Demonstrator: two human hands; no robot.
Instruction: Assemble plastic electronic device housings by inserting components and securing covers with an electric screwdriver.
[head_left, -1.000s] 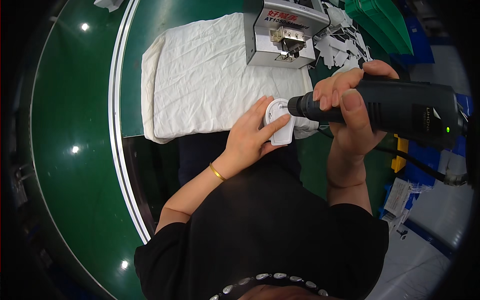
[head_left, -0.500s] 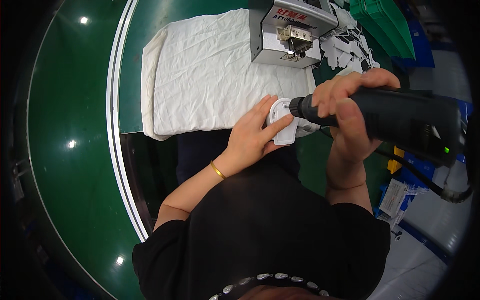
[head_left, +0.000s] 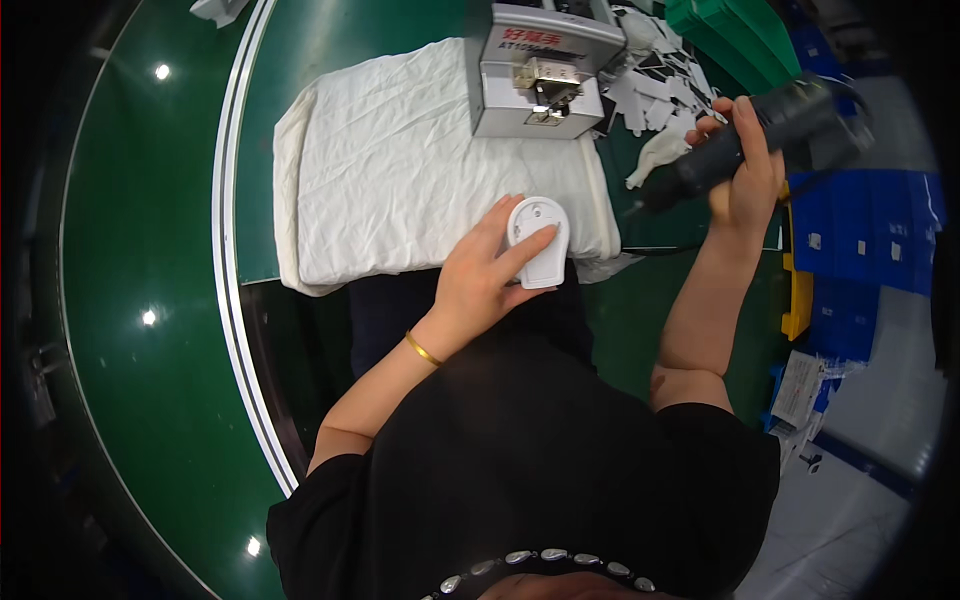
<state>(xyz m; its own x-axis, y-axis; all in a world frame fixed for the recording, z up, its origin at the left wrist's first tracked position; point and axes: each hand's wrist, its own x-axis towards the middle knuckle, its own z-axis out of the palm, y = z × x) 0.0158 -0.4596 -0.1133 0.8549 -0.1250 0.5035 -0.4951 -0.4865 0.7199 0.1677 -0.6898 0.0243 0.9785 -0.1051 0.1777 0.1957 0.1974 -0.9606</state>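
Observation:
My left hand (head_left: 472, 283) grips a white plastic housing (head_left: 544, 264), rounded at its far end and narrower toward me. The thumb lies across its hollow inner face, which shows small round features too small to make out. The housing is at the near edge of a white cloth-covered pad (head_left: 390, 165). To the right, my right hand (head_left: 752, 180) is wrapped round a black electric screwdriver (head_left: 805, 125). Its tip points left and toward me, apart from the housing, and the tool is somewhat blurred.
A silver screw-feeder machine (head_left: 490, 105) stands at the pad's far right corner. Beyond it lie several white and dark strips (head_left: 655, 95) beside a green bin (head_left: 740, 40). Blue bins (head_left: 840, 215) line the right side. A dark cable (head_left: 665, 251) runs by the table's near edge.
My right hand has lifted the screwdriver off the housing and carried it away to the right and farther off. My left hand keeps hold of the housing. The view has shifted slightly.

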